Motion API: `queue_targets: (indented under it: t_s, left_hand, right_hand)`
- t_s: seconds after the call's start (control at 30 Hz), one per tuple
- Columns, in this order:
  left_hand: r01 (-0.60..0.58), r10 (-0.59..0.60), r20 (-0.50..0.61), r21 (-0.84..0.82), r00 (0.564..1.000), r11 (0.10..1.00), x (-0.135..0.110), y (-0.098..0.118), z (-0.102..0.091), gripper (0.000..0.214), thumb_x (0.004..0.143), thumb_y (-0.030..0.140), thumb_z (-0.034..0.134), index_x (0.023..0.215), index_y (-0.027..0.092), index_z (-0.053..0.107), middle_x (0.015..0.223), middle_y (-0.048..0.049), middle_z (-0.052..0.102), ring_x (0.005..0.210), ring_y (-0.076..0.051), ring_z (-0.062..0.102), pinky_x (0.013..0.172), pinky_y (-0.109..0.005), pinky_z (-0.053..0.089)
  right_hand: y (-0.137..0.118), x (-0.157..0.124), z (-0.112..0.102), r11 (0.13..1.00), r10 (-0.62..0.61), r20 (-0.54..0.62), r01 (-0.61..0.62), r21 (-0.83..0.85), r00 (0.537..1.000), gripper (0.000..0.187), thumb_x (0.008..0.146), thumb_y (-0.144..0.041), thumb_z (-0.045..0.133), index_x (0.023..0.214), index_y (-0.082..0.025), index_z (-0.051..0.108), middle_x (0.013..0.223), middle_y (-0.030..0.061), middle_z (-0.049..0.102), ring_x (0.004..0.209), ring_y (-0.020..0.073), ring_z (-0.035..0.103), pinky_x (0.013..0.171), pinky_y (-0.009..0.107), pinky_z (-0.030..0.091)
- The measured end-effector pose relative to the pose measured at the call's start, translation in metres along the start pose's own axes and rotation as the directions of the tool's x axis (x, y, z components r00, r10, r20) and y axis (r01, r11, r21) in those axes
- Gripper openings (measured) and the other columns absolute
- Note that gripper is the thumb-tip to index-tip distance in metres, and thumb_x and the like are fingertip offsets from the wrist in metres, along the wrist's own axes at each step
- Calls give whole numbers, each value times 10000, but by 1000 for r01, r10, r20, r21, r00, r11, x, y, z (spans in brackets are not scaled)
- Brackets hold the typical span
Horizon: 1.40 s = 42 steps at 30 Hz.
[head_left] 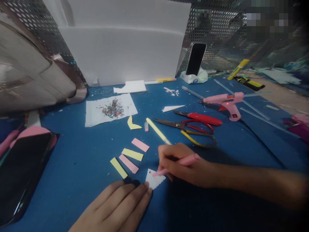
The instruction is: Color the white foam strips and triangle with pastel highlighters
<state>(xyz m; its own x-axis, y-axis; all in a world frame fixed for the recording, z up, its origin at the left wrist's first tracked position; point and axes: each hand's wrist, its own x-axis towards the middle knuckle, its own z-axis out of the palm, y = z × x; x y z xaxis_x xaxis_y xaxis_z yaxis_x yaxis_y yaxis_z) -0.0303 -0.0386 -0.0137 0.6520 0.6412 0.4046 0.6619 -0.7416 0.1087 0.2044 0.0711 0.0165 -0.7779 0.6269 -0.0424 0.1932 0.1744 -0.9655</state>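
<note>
My right hand point(180, 164) is closed round a pink marker point(185, 161), its tip touching a small white triangular paper piece point(152, 180) with a jagged lower edge. My left hand point(116, 209) lies flat on the blue table, fingers stretched out, fingertips holding down the left edge of that white piece. Just beyond lie several pink and yellow paper strips point(131, 154). A yellow marker point(158, 131) lies above my right hand.
Scissors point(190, 129), a red cutter point(202, 118) and a pink glue gun point(224, 101) lie to the right. A white sheet with glitter point(111, 109), a white foam board point(125, 42), a propped phone point(196, 59) and a dark tablet point(21, 170) at left surround the work area.
</note>
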Motion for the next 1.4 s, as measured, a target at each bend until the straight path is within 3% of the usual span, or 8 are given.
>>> queue_targets:
  t_s: [0.07,0.2,0.33,0.43,0.57,0.9,1.23,1.4]
  left_hand:
    - [12,-12,4,-12,1000,1000,-1,0,1,370,1025,119,341,1326,174,548,1260,-1,636,1052,-171,558,1013,-337,332]
    - [7,-7,10,-14,1000,1000,-2,0,2,370,1025,119,339,1327,172,545,1251,1,641,1052,-170,550,1007,-331,333]
    - [-31,31,5,0,1000,1000,-3,-3,4,367,1020,133,351,1325,159,551,1268,-13,627,1054,-180,553,1015,-346,325]
    - [-69,69,-7,25,998,997,-4,-5,5,355,1027,172,357,1312,156,567,1249,-26,633,1035,-176,567,1009,-338,332]
    - [-78,79,-6,42,997,996,-4,-6,3,344,1034,242,381,1309,158,571,1226,-41,639,1030,-179,581,991,-339,358]
    - [-59,59,2,-4,998,998,-3,-5,3,355,1029,193,371,1337,146,543,1262,-32,631,1044,-187,557,1001,-350,337]
    - [-18,18,40,-2,999,1000,-2,-1,-1,363,1033,182,359,1356,171,524,1270,-12,631,1065,-186,552,1011,-353,342]
    - [-49,49,40,10,998,999,-3,-4,1,355,1033,222,380,1347,165,534,1259,-20,635,1050,-187,558,1011,-349,341]
  right_hand:
    - [0,0,0,1000,19,41,-20,21,999,340,967,-300,498,661,-151,487,596,-34,521,521,65,515,485,175,370]
    - [1,0,0,1000,10,-16,-10,3,1000,282,957,-300,520,715,-156,511,650,-21,562,594,84,547,544,187,407]
    - [2,-1,0,999,14,60,-16,32,998,339,968,-343,502,687,-153,513,623,-26,545,533,75,512,494,188,373]
    - [2,-1,0,1000,4,-3,-4,-6,1000,300,964,-326,527,717,-155,527,657,-25,554,594,82,523,546,197,390]
    - [3,1,-1,1000,-18,47,18,4,999,361,998,-313,463,684,-149,529,620,-34,526,550,69,508,525,192,379]
    - [2,1,1,1000,-19,-36,18,-18,999,310,983,-309,513,721,-145,540,676,-26,541,634,76,524,582,191,397]
    - [6,1,1,1000,-16,23,16,18,1000,393,1001,-348,465,687,-132,563,660,-18,543,558,68,521,517,192,389]
    - [6,1,1,1000,-26,-13,25,-7,1000,381,997,-347,469,701,-132,575,660,-14,548,584,77,527,537,200,393]
